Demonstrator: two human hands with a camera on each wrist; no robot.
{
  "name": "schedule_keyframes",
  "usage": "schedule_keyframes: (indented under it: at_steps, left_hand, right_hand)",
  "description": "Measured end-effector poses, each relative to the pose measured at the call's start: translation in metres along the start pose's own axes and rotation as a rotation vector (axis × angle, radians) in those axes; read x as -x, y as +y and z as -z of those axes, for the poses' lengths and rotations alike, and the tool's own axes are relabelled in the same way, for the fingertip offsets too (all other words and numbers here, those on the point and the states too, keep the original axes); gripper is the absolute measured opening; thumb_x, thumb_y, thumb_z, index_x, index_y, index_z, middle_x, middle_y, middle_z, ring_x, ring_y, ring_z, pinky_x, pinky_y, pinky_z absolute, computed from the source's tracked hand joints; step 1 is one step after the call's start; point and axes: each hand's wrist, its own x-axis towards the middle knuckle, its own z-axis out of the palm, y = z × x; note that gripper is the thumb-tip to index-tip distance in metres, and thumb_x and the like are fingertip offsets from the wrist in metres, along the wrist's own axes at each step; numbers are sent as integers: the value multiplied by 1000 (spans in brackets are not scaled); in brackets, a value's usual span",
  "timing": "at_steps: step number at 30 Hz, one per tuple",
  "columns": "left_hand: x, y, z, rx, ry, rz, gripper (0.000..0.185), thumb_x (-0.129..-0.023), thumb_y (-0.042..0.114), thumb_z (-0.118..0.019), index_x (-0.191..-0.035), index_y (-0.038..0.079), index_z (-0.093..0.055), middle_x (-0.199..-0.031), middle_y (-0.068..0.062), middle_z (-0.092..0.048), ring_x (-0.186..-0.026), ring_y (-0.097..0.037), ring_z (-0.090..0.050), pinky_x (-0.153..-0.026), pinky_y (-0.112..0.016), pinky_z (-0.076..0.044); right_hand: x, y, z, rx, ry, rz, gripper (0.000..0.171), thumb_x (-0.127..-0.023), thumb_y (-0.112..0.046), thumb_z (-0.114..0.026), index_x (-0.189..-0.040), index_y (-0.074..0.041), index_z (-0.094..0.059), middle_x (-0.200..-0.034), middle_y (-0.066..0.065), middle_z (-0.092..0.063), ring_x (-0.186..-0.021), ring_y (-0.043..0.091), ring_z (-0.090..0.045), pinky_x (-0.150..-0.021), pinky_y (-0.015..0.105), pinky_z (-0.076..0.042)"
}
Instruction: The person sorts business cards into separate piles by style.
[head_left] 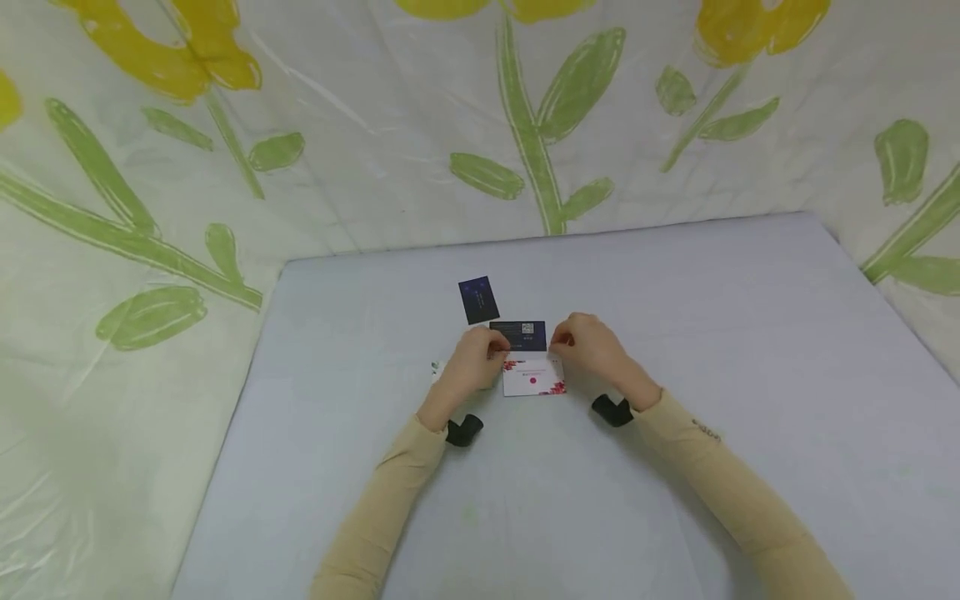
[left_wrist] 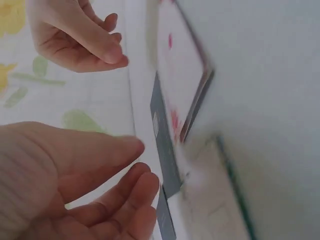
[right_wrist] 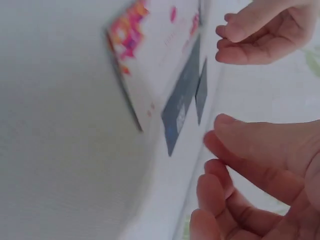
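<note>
Head view: both hands sit near the middle of the tabletop point(head_left: 675, 350), closer to its far edge than its near one. The left hand point(head_left: 474, 364) and right hand point(head_left: 592, 346) flank a white card point(head_left: 534, 379) with red flowers, which lies flat between them. Just beyond it, toward the far edge, lies a dark card point(head_left: 520, 332), partly tucked behind the fingers. A second dark card point(head_left: 477, 299) lies a little farther on, tilted, apart from both hands. Whether the fingertips touch a card cannot be told from here. Beige sleeves cover both forearms. A flowered plastic sheet point(head_left: 375, 150) hangs behind the tabletop.

Left wrist view: the left hand point(left_wrist: 75, 185) has its fingers loosely bent, thumb out, holding nothing; the white card point(left_wrist: 182, 75) and dark card point(left_wrist: 162, 145) lie just past the fingertips. The right hand point(left_wrist: 80, 37) hangs opposite, also relaxed and empty.

Right wrist view: blurred. The right hand point(right_wrist: 260, 175) is slack with fingers lightly curled, grasping nothing. The white card point(right_wrist: 150, 60) and dark card point(right_wrist: 181, 102) lie beside it, the left hand point(right_wrist: 265, 32) beyond.
</note>
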Motion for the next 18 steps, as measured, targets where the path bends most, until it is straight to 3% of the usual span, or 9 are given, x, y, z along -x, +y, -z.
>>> schedule_keyframes:
  at_steps: [4,8,14,18]
  left_hand:
    - [-12,-5,9,-56,-12,7,19,-87,2,-59,-106,-2,-63,-99,-12,-59,-92,-22,-55,-82,-33,-46]
    - [-24,-10,11,-160,-84,-13,31,-87,4,-62,-117,-1,-60,-110,-13,-57,-104,-25,-52,-92,-35,-42]
    - [-35,-14,8,-292,-171,-35,40,-86,12,-66,-124,3,-58,-112,-12,-55,-103,-24,-51,-90,-36,-43]
    - [-39,-14,9,-321,-177,-32,38,-85,14,-67,-121,4,-60,-111,-11,-55,-103,-25,-50,-89,-37,-43]
  right_hand:
    - [-14,-3,5,30,35,44,21,-83,-10,-67,-100,3,-67,-90,14,-59,-84,27,-53,-73,38,-46]
    - [-29,-7,0,130,-24,43,36,-83,-16,-69,-111,4,-63,-105,19,-56,-97,32,-51,-83,43,-44]
    - [-37,-8,-9,220,-100,34,47,-79,-21,-73,-118,3,-60,-110,19,-54,-101,32,-48,-85,46,-42]
    - [-37,-6,-10,205,-94,28,47,-78,-19,-75,-116,3,-61,-107,17,-54,-99,31,-48,-84,46,-41]
